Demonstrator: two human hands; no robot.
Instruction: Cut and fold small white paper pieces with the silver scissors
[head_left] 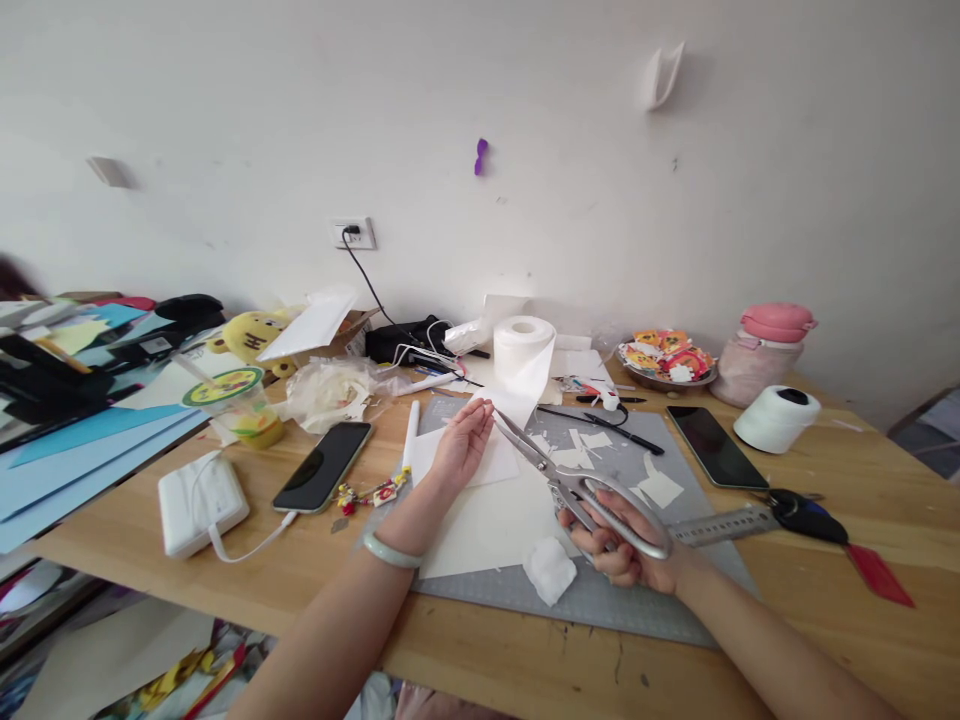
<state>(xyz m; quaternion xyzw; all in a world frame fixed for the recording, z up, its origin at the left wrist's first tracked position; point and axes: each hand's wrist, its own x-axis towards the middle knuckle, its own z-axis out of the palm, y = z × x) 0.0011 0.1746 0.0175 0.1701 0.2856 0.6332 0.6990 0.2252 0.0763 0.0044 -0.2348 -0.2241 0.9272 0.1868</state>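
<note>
table spreads out under both hands i watch from afar, with a grey cutting mat and a pale sheet of paper directly below them. beyond the hands, straight ahead, a white tissue roll stands upright, its axis vertical, and its loose tail comes down towards the left hand, which is the nearer of the two. those fingertips are drawn together, pinching the tail as far as i can judge. the right hand, lower and closer to me, is curled through the handles of metal scissors; their long axis slants forward and leftward, so the tips end just right of the left fingertips. i can't tell whether the tips touch the tissue.

as for writing, i can read almost nothing. left of the hands, the drink cup wears a green and yellow print with no legible words; right of them, the bright wrappers are too small to read, as are the markings on the steel ruler beside the right wrist.
</note>
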